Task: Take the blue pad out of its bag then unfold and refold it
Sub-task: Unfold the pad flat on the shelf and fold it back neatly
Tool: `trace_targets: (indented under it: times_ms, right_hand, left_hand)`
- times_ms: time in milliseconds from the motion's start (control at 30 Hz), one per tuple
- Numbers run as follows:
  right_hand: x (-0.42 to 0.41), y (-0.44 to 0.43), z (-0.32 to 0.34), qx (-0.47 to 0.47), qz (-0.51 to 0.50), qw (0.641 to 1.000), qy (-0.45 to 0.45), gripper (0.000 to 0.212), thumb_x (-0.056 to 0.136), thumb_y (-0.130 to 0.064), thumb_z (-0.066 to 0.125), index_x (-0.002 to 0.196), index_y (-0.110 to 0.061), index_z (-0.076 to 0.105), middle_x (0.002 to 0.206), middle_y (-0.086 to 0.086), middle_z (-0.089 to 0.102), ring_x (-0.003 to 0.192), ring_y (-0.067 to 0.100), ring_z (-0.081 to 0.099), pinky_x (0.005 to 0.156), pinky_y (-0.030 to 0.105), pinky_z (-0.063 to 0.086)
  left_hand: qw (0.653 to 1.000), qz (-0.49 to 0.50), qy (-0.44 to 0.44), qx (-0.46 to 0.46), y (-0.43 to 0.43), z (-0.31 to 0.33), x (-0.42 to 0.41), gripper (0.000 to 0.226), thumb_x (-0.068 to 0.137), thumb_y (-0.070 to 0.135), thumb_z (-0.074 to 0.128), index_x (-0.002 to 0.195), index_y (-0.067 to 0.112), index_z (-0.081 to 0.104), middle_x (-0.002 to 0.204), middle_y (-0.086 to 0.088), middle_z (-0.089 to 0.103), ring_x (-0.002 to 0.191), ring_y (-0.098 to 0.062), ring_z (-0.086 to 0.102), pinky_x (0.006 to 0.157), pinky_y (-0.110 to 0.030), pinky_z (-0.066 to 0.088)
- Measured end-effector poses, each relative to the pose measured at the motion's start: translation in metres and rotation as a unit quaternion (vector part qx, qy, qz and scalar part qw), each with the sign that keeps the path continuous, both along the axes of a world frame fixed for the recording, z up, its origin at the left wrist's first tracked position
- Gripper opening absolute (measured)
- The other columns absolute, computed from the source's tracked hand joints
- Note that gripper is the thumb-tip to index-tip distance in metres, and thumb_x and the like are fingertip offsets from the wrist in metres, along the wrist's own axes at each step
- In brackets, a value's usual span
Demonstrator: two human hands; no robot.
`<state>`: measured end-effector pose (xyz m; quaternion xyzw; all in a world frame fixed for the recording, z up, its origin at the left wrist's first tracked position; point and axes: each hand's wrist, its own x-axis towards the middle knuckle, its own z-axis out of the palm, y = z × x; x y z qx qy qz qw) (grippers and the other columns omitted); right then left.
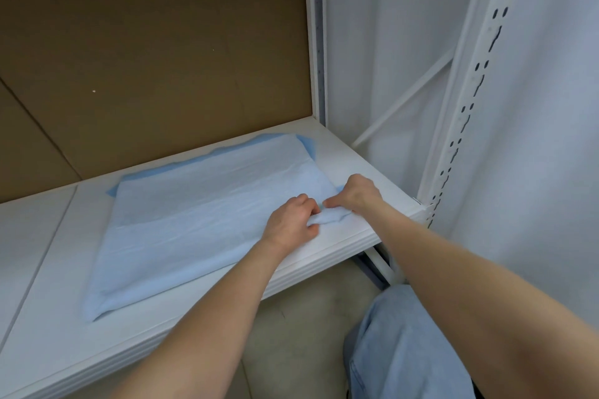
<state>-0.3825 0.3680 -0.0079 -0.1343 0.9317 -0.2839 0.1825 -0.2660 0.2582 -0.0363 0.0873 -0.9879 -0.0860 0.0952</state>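
1. The pad (194, 220) lies flat on the shelf (48, 317), partly opened. I see no bag.
2. I judge it light, thin and soft. It will crumple easily, so a corner or an edge is the best place to take it.
3. My left hand (290, 220) and right hand (358, 193) meet at the pad's 4 o'clock corner.
4. Both hands have the fingers closed, pinching a raised fold of this corner between them.

A white shelf (48, 334) is backed by brown cardboard (146, 58). To its right a slotted white post (476, 91) and a diagonal brace (403, 97) stand against white sheeting (557, 139). Below, a denim knee (405, 340) is above the floor (308, 317).
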Motion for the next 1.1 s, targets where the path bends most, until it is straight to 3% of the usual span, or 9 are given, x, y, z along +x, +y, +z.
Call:
trace_targets:
  times_ms: [133, 267, 433, 533, 667, 800, 900, 1000, 1100]
  right_hand:
    - [-0.005, -0.006, -0.002, -0.098, -0.039, 0.990, -0.094, 0.040, 0.072, -0.027, 0.081, 0.096, -0.004, 0.058, 0.092, 0.011, 0.061, 0.090, 0.026, 0.061, 0.082, 0.034, 0.054]
    - [-0.003, -0.008, 0.000, -0.239, -0.100, 0.948, -0.183, 0.019, 0.081, -0.006, 0.069, 0.078, -0.001, 0.051, 0.096, 0.019, 0.057, 0.088, 0.030, 0.059, 0.090, 0.044, 0.054]
    - [0.004, -0.011, 0.000, -0.254, -0.100, 0.935, -0.226, 0.014, 0.089, -0.003, 0.055, 0.100, 0.001, 0.048, 0.083, 0.018, 0.055, 0.081, 0.034, 0.060, 0.087, 0.044, 0.055]
    - [0.007, -0.011, -0.003, -0.239, -0.093, 0.939, -0.230, 0.014, 0.091, -0.004, 0.054, 0.103, 0.000, 0.049, 0.090, 0.019, 0.056, 0.076, 0.031, 0.061, 0.083, 0.042, 0.056]
    - [0.009, -0.018, -0.002, -0.203, -0.089, 0.955, -0.198, 0.022, 0.092, -0.003, 0.052, 0.112, 0.004, 0.056, 0.085, 0.016, 0.056, 0.095, 0.035, 0.062, 0.092, 0.047, 0.053]
    - [0.010, -0.021, -0.003, -0.188, -0.073, 0.964, -0.175, 0.027, 0.092, -0.002, 0.049, 0.117, 0.004, 0.055, 0.109, 0.021, 0.059, 0.097, 0.033, 0.061, 0.085, 0.047, 0.055]
    - [0.011, -0.023, -0.007, -0.118, -0.053, 0.987, -0.095, 0.021, 0.093, -0.010, 0.048, 0.109, 0.002, 0.056, 0.101, 0.017, 0.058, 0.089, 0.031, 0.057, 0.082, 0.037, 0.054]
    - [0.015, -0.024, -0.003, -0.030, -0.009, 0.999, -0.004, 0.032, 0.095, -0.026, 0.046, 0.118, -0.005, 0.051, 0.120, 0.015, 0.055, 0.099, 0.031, 0.055, 0.073, 0.033, 0.042]
    - [0.017, -0.024, -0.005, 0.021, 0.015, 0.998, 0.061, 0.044, 0.095, -0.033, 0.048, 0.133, -0.013, 0.040, 0.132, 0.012, 0.039, 0.116, 0.033, 0.046, 0.085, 0.038, 0.042]
  left_hand:
    - [0.999, 0.002, 0.034, -0.003, -0.002, -0.001, -0.003, 0.020, 0.087, 0.018, 0.055, 0.104, 0.009, 0.061, 0.106, -0.004, 0.055, 0.099, -0.019, 0.053, 0.073, -0.026, 0.041]
    - [0.998, -0.006, 0.060, -0.015, -0.005, 0.004, -0.005, 0.021, 0.088, 0.016, 0.055, 0.106, 0.008, 0.061, 0.106, -0.006, 0.056, 0.097, -0.020, 0.054, 0.071, -0.023, 0.037]
    - [0.998, -0.005, 0.061, -0.022, -0.005, 0.002, -0.005, 0.023, 0.088, 0.017, 0.056, 0.109, 0.008, 0.061, 0.107, -0.005, 0.056, 0.097, -0.019, 0.054, 0.072, -0.020, 0.035]
    - [0.998, -0.005, 0.059, -0.015, -0.005, -0.004, -0.005, 0.021, 0.087, 0.015, 0.056, 0.105, 0.008, 0.062, 0.105, -0.006, 0.057, 0.096, -0.021, 0.054, 0.069, -0.022, 0.035]
    - [0.999, -0.002, 0.054, -0.003, -0.006, -0.006, -0.006, 0.019, 0.086, 0.014, 0.056, 0.103, 0.008, 0.061, 0.103, -0.006, 0.056, 0.095, -0.021, 0.053, 0.070, -0.023, 0.037]
    - [0.999, -0.001, 0.052, 0.001, -0.006, -0.006, -0.006, 0.021, 0.088, 0.016, 0.054, 0.107, 0.009, 0.061, 0.106, -0.005, 0.055, 0.099, -0.021, 0.052, 0.075, -0.027, 0.043]
    - [0.999, 0.002, 0.043, 0.011, -0.006, -0.007, -0.004, 0.027, 0.090, 0.027, 0.057, 0.114, 0.014, 0.059, 0.112, -0.001, 0.054, 0.105, -0.017, 0.051, 0.082, -0.026, 0.044]
    - [0.998, 0.021, 0.024, 0.050, -0.005, -0.006, 0.002, 0.038, 0.087, 0.045, 0.060, 0.116, 0.021, 0.058, 0.112, 0.004, 0.053, 0.104, -0.013, 0.050, 0.087, -0.025, 0.044]
    - [0.998, 0.028, 0.000, 0.053, -0.001, -0.007, 0.006, 0.045, 0.084, 0.047, 0.062, 0.121, 0.022, 0.056, 0.117, 0.002, 0.050, 0.109, -0.015, 0.048, 0.091, -0.026, 0.043]
